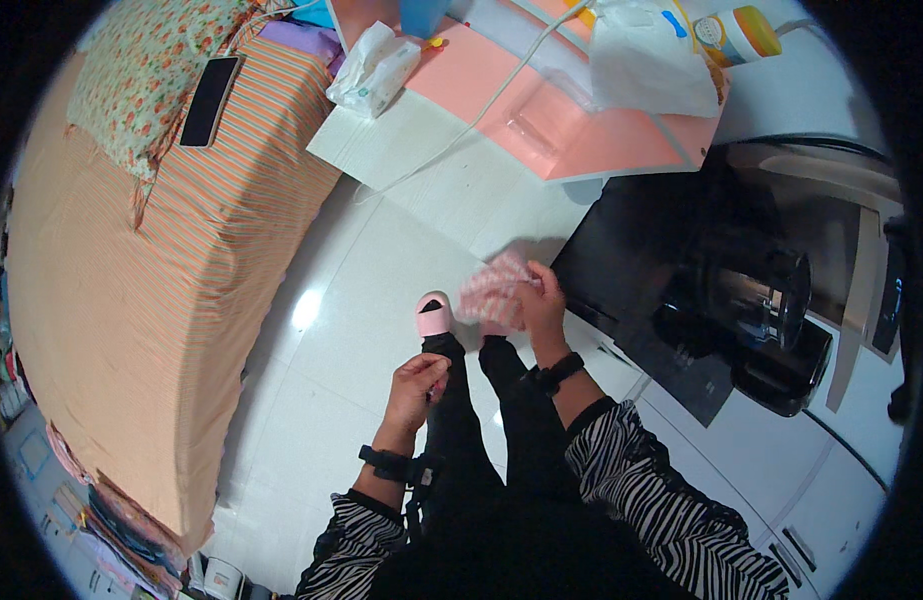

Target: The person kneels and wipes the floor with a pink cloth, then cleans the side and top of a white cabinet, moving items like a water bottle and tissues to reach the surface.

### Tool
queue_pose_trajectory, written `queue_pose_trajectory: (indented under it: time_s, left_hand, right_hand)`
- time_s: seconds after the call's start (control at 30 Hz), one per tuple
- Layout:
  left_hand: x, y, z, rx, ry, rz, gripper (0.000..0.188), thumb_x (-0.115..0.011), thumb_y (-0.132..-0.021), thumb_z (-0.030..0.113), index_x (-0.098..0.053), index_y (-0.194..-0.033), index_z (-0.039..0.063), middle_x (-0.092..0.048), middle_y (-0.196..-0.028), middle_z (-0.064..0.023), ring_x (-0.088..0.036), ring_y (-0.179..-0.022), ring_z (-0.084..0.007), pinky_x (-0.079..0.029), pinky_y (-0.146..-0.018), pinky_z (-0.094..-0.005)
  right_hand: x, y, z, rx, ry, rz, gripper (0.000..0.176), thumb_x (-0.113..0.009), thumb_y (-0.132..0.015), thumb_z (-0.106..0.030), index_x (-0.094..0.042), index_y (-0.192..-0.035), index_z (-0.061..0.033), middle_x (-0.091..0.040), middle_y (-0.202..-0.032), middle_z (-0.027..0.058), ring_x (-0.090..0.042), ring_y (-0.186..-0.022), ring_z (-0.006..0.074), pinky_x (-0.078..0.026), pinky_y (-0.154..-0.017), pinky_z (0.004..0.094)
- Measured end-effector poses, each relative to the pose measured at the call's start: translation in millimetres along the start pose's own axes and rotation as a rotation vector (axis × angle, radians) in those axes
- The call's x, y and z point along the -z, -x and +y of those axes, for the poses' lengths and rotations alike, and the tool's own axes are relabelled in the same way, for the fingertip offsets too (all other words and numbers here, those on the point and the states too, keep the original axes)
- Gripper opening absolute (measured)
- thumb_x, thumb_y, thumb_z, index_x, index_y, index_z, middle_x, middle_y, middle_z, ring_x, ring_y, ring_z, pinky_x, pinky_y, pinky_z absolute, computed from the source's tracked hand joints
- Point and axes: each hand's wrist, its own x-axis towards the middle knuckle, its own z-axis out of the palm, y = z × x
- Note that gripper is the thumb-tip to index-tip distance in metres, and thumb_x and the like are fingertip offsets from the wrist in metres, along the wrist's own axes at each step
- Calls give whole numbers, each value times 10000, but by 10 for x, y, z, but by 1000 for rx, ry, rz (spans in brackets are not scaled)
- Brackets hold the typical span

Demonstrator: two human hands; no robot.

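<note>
My right hand [545,306] grips a pink-and-white checked cloth [493,289], which hangs from the fingers, slightly blurred, above the tiled floor and partly in front of one pink slipper. My left hand [415,390] is lower and to the left, over my trouser leg, with its fingers curled in and the thumb against them. A small reddish spot shows below its fingers; whether it is a held thing cannot be made out. The two hands are apart, and the left one does not touch the cloth.
A bed [131,315] with a striped sheet stands at left, bearing a smartphone [210,101] and a floral pillow [153,75]. Ahead is a pink-topped table [461,82] with a tissue pack [374,69] and a trailing white cable [461,135]. A black glossy surface [641,232] lies at right, above white cabinets [731,457].
</note>
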Motion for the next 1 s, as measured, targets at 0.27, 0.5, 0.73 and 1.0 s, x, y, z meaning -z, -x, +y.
queue_pose_trajectory:
  time_s: [0.27, 0.5, 0.73, 1.0]
  left_hand:
    - [72, -5, -7, 18, 28, -8, 136, -639, -855, 169, -626, -890, 38, -514, -611, 17, -413, -483, -50, -288, -428, -181]
    - [158, 5, 5, 9, 24, -6, 133, -637, -858, 169, -625, -886, 39, -522, -614, 13, -416, -483, -52, -292, -421, -192]
    - [117, -290, 157, -37, -143, 41, 156, -602, -872, 135, -621, -954, 3, -577, -661, -26, -412, -454, -59, -285, -400, -193]
    - [-283, -1490, 137, -158, -351, 154, 217, -638, -827, 210, -655, -840, -6, -522, -574, 2, -421, -464, -62, -295, -400, -224]
  right_hand:
    - [-297, -306, -367, 406, 571, 90, 364, -645, -768, -173, -543, -1103, -77, -519, -1102, 155, -506, -1017, 362, -403, -888, 486]
    - [-531, -426, -286, 623, 821, -90, 292, -638, -783, -255, -578, -1050, -153, -526, -1137, 131, -509, -1022, 336, -348, -928, 498]
    - [-159, 138, -119, -19, 406, -423, 247, -617, -838, -271, -588, -871, -27, -583, -860, 145, -589, -803, 297, -473, -661, 401]
    - [169, 680, 60, -15, 350, -492, 226, -635, -856, -215, -559, -939, -18, -576, -864, 133, -598, -760, 287, -482, -649, 350]
